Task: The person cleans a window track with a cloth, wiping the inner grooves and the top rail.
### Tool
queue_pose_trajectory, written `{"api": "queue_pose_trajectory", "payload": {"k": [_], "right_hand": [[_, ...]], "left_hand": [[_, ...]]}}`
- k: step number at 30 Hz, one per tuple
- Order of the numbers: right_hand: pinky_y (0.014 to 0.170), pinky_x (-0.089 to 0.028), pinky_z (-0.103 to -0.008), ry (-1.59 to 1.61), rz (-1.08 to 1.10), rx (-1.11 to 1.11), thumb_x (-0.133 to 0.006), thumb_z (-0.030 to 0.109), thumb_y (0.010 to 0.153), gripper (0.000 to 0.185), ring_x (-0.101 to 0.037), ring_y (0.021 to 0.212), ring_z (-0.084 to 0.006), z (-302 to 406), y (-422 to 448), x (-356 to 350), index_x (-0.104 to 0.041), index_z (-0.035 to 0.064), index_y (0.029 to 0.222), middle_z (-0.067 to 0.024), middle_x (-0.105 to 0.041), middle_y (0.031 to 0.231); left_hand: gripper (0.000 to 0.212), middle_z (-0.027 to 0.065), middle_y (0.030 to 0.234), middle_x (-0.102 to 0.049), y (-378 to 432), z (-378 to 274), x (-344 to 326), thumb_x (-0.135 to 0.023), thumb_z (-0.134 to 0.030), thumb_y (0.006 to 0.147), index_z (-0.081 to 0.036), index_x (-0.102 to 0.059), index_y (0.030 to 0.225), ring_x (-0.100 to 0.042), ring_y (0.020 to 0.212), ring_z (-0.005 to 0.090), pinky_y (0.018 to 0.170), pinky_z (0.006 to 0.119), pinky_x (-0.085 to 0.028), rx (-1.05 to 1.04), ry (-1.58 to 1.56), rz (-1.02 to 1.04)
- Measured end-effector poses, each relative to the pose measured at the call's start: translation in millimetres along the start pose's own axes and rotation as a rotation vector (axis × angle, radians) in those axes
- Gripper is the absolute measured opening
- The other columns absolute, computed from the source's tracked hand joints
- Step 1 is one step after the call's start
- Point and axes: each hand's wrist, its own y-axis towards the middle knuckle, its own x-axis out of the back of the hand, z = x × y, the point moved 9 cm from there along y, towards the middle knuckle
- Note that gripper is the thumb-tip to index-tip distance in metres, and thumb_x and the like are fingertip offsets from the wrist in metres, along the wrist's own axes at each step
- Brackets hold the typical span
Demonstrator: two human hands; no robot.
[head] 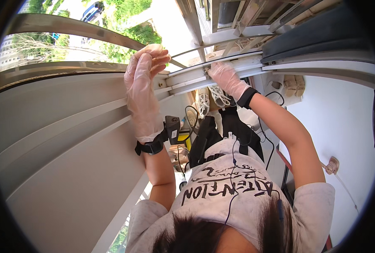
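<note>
My left hand [144,91], in a thin clear plastic glove, is raised beside the metal railing [76,28] of the window. Its fingers are bent and spread a little, with nothing visible in them. My right hand [227,77], gloved the same way, reaches down to the white window track [187,76]. Its fingertips touch the track beside a small greyish, dirty patch [206,71]; whether they pinch something there is hidden. A black strap holding a small black device [173,129] circles my left wrist, and another black strap [248,98] is on the right one.
Outside the railing, trees and a parked car [92,12] lie far below. A dark window frame [317,34] borders the track on the right. White panelling [64,142] rises at left. Shoes [203,101] stand past my legs, and thin black cables [271,139] hang near my body.
</note>
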Motion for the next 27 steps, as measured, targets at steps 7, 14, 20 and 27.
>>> {"api": "queue_pose_trajectory", "payload": {"k": [7,14,20,27], "right_hand": [[0.061,-0.052,-0.0324,-0.022,0.168,-0.138,-0.056,0.004,0.07,0.009,-0.061,0.075,-0.0233,-71.4,-39.6,-7.6,-0.059,0.0057,0.078,-0.0117,-0.055,0.082],[0.067,-0.051,-0.0351,0.197,0.054,-0.002,-0.053,0.0,0.07,0.008,-0.058,0.081,-0.0282,-60.5,-31.5,6.9,-0.053,0.0043,0.077,-0.0134,-0.053,0.082],[0.069,-0.05,-0.0358,0.292,0.064,-0.024,-0.053,0.001,0.07,0.008,-0.058,0.081,-0.0288,-66.1,-34.6,-1.7,-0.053,0.0046,0.077,-0.0146,-0.053,0.082],[0.066,-0.051,-0.0355,0.205,0.077,-0.087,-0.054,0.005,0.072,0.012,-0.057,0.082,-0.0267,-59.1,-32.3,-5.8,-0.056,0.0065,0.083,-0.0114,-0.052,0.083]], "left_hand": [[0.028,0.0131,0.096,-0.064,0.6,1.9,-5.3,-0.04,-0.02,0.095,-0.001,-0.058,0.106,-0.062,0.089,0.0192,0.079,0.028,-0.046,0.031,-0.082,0.091],[0.027,0.0132,0.096,-0.064,-2.2,2.2,-2.1,-0.041,-0.019,0.095,-0.001,-0.058,0.104,-0.062,0.088,0.0201,0.079,0.028,-0.046,0.017,-0.148,0.074],[0.026,0.0135,0.095,-0.064,-1.7,3.0,-5.7,-0.041,-0.019,0.094,-0.001,-0.059,0.104,-0.063,0.088,0.0205,0.079,0.028,-0.046,0.019,-0.168,0.065],[0.026,0.0094,0.094,-0.064,0.0,1.4,-4.0,-0.042,-0.021,0.095,-0.002,-0.059,0.102,-0.061,0.088,0.0165,0.081,0.027,-0.045,0.017,-0.059,0.014]]}}
